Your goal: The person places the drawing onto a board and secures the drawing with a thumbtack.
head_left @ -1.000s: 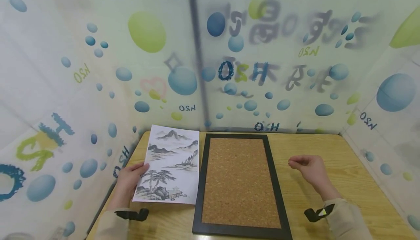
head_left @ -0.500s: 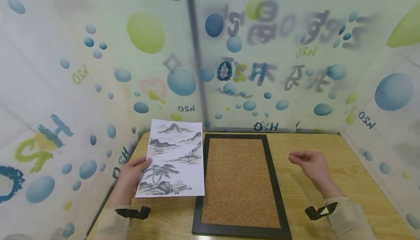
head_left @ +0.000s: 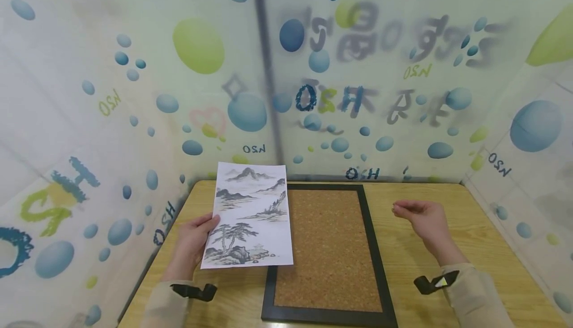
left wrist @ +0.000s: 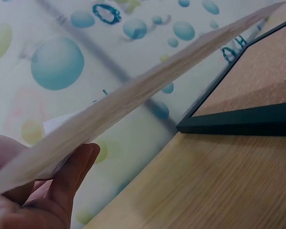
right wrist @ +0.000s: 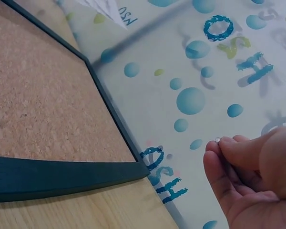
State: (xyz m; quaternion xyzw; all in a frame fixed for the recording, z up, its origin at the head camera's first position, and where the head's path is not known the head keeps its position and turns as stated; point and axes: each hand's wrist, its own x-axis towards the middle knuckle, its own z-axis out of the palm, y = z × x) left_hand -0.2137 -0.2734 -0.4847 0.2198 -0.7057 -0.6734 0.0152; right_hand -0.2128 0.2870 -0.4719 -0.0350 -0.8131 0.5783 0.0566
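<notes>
In the head view my left hand [head_left: 193,241] grips a white sheet of paper [head_left: 228,207] by its left edge, thumb on the front. Mountains and pine trees are printed on it in ink-painting style. The sheet is raised and overlaps the left side of a black-framed cork board [head_left: 333,253] lying on the table. Seen from the left wrist, the paper [left wrist: 128,93] is nearly edge-on, slightly bowed. My right hand [head_left: 423,221] hovers right of the board, thumb and fingertips pinching a small shiny clear piece [right wrist: 218,140]; most of it is hidden between the fingertips.
A light wooden table [head_left: 465,238] carries the board. Behind it stands a pale wall [head_left: 385,69] printed with blue and green bubbles and lettering, and similar walls close in on both sides. Black camera mounts [head_left: 194,291] sit on both wrists.
My left hand has lifted the paper and carried it rightward, so it now overlaps the cork board's left side. The right hand has risen slightly, still pinching. The board has stayed put.
</notes>
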